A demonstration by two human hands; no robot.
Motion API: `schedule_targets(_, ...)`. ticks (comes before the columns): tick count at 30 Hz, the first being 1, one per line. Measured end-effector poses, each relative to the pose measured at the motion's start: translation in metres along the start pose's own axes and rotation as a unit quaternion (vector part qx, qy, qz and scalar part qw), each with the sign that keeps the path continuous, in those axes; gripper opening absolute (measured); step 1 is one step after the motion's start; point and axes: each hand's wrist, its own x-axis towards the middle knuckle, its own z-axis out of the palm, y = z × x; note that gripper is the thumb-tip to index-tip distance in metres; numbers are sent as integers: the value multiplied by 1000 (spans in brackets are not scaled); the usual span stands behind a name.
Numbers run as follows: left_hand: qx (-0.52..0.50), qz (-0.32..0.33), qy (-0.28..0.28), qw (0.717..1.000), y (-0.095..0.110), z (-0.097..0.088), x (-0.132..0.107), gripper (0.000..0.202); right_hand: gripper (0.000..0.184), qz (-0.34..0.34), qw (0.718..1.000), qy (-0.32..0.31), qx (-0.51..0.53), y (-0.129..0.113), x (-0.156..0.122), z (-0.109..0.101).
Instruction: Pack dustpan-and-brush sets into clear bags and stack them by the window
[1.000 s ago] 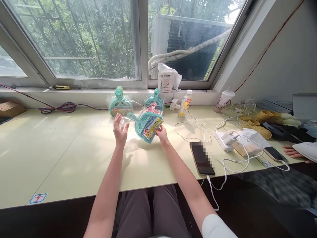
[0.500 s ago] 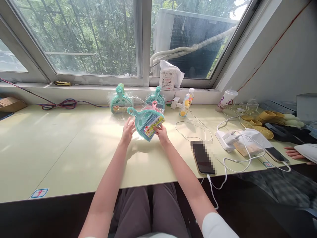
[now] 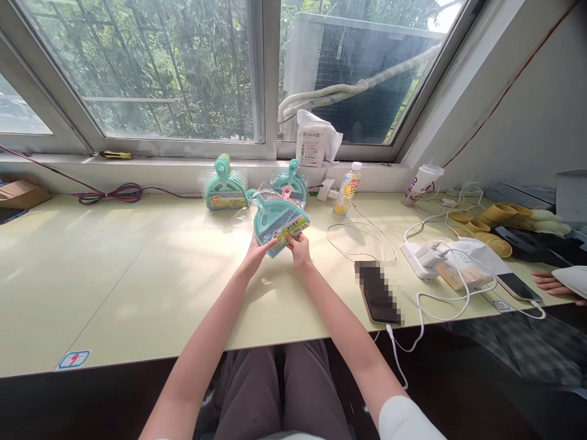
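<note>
A teal dustpan with a small brush (image 3: 274, 214), wrapped in clear plastic with a yellow label, is tilted above the table between my two hands. My left hand (image 3: 257, 252) grips its lower left edge, thumb across the label. At the lower right edge, my right hand (image 3: 299, 245) holds it with the thumb on the front. Behind it stand more wrapped teal dustpans: one stack (image 3: 225, 190) to the left and another (image 3: 292, 178) directly behind. A pink handle (image 3: 287, 192) shows just past the held set, its lower part hidden.
To the right are a juice bottle (image 3: 347, 189), a phone (image 3: 376, 296) on a cable, a power strip (image 3: 419, 261) and a paper cup (image 3: 422, 184). Another person's hand (image 3: 556, 286) rests at the far right edge. A cable bundle (image 3: 110, 194) lies at the back left.
My left hand has moved right and up from beside the dustpan and now grips its edge. The dustpan has shifted slightly right and turned a little more upright. My right hand keeps its hold.
</note>
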Motion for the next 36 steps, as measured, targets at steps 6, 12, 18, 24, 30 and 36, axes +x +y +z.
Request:
schedule_targets(6,26,-34,-20,999,-7,15,-6,81,39,-15,999,28,26,-3,-2,-2)
schedule_targets(12,-8,-59,43,997,-1,5,4,67,40,15,999,-4,35,-7,0,-3)
schedule_targets(18,35,-148,-68,986,6,-9,2,58,42,37,996,-72,30,-13,3,-9)
schedule_targets(24,3,-95,-95,991,1,1,3,57,42,28,997,-38,59,-16,4,-9)
schedule_targets(30,40,-12,36,998,-9,11,7,60,40,18,997,4,77,-7,4,-5)
schedule_targets(36,74,-75,10,994,-16,7,10,62,39,50,998,17,45,-4,8,-12)
